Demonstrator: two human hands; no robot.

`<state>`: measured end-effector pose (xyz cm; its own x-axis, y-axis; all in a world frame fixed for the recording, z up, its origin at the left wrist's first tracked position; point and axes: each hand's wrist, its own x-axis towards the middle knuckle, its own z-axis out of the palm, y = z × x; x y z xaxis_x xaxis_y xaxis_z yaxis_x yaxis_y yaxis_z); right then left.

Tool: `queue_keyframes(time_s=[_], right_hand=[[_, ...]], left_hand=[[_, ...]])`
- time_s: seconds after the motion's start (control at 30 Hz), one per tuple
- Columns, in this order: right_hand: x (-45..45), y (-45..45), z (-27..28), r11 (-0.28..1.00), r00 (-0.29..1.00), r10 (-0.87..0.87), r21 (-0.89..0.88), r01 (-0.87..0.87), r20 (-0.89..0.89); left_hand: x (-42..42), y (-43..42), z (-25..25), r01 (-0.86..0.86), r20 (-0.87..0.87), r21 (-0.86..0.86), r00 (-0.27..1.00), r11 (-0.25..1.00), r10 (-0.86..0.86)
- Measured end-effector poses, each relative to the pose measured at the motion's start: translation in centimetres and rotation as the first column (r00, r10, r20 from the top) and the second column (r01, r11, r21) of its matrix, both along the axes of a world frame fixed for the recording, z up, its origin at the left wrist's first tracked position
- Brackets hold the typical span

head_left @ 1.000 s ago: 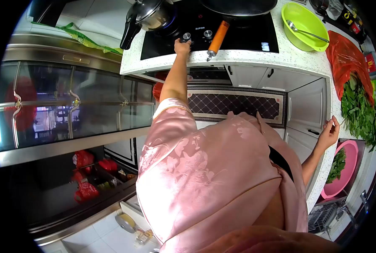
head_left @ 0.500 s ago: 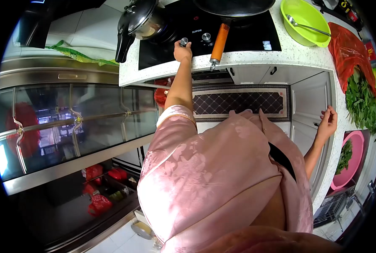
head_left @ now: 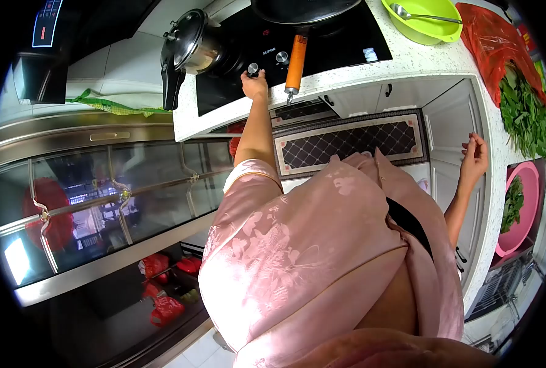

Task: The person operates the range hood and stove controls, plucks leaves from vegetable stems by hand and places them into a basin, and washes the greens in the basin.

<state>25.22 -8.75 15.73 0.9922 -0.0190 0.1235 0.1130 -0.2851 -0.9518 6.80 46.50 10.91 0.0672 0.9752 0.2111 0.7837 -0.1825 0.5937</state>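
My left hand (head_left: pixel 255 86) reaches to the front of the black glass stove (head_left: pixel 239 87), its fingers closed around the left stove knob (head_left: pixel 253 69). A second knob (head_left: pixel 281 57) sits to the right of it. Behind and left of that hand stands a lidded pressure cooker (head_left: pixel 193 46) with a black handle. A dark frying pan (head_left: pixel 307 9) rests on the right side of the stove, its orange handle (head_left: pixel 295 63) pointing toward me. My right hand (head_left: pixel 474 157) hangs beside the right counter, fingers loosely bent, with nothing visible in it.
On the counter, a lime-green basin (head_left: pixel 425 29) holds a metal ladle (head_left: pixel 429 16). Leafy greens (head_left: pixel 523 113) spill from a red plastic bag (head_left: pixel 493 43). A pink basin (head_left: pixel 530 208) with greens sits in the sink area. A patterned mat (head_left: pixel 352 142) lies on the floor.
The view has shifted and tilted slightly, moving the stove and pan left in the picture. My left hand stays at the knob. My right hand remains beside the counter.
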Motion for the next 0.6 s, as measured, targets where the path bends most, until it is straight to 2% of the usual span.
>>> queue_keyframes(time_s=[0.17, 0.2, 0.23, 0.3, 0.33, 0.37, 0.47, 0.5, 0.57, 0.6], right_hand=[[0.0, -2.0, -0.6, 1.0, 1.0, -0.012, 0.002, 0.012, -0.022], [0.1, -2.6, -1.0, 1.0, 1.0, 0.0, -0.004, 0.0, -0.016], [0.2, -3.6, -1.3, 1.0, 1.0, -0.013, -0.016, 0.013, -0.001], [0.3, -5.4, -2.5, 1.0, 1.0, -0.029, -0.003, 0.029, 0.005], [0.0, -5.1, -1.5, 0.999, 0.999, -0.043, -0.002, 0.043, 0.03], [0.1, -5.3, -0.9, 0.994, 0.996, -0.076, -0.08, 0.079, 0.036], [1.0, -6.4, -0.6, 0.988, 0.989, -0.138, -0.06, 0.141, 0.058], [1.6, -7.3, -1.2, 0.987, 0.985, -0.154, -0.04, 0.158, 0.076], [1.9, -9.5, -0.5, 0.984, 0.983, -0.175, -0.012, 0.176, 0.058], [2.1, -10.5, 0.2, 0.986, 0.985, -0.169, 0.005, 0.169, 0.027]], left_hand=[[0.0, 0.2, -0.6, -0.027, 0.025, -0.012, 0.999, 1.0, 0.027], [0.1, 0.8, -1.8, -0.061, 0.014, 0.06, 0.998, 0.996, 0.06], [0.3, -0.4, -0.3, -0.035, -0.013, 0.073, 0.999, 0.997, 0.036], [0.3, -1.2, 0.2, 0.007, 0.047, -0.021, 0.999, 1.0, -0.006], [-1.3, 2.8, -6.7, 0.001, 0.025, 0.281, 1.0, 0.96, -0.008], [-1.2, 2.0, -8.4, -0.066, 0.117, 0.123, 0.992, 0.99, 0.051], [-0.7, -7.5, -4.7, -0.027, 0.085, 0.236, 0.996, 0.971, 0.007], [0.2, -12.3, -2.9, 0.027, 0.076, 0.211, 0.996, 0.977, -0.044], [1.5, -16.3, -6.8, 0.131, 0.12, 0.347, 0.976, 0.929, -0.182], [2.9, -20.4, -6.7, 0.201, 0.177, 0.328, 0.947, 0.923, -0.269]])
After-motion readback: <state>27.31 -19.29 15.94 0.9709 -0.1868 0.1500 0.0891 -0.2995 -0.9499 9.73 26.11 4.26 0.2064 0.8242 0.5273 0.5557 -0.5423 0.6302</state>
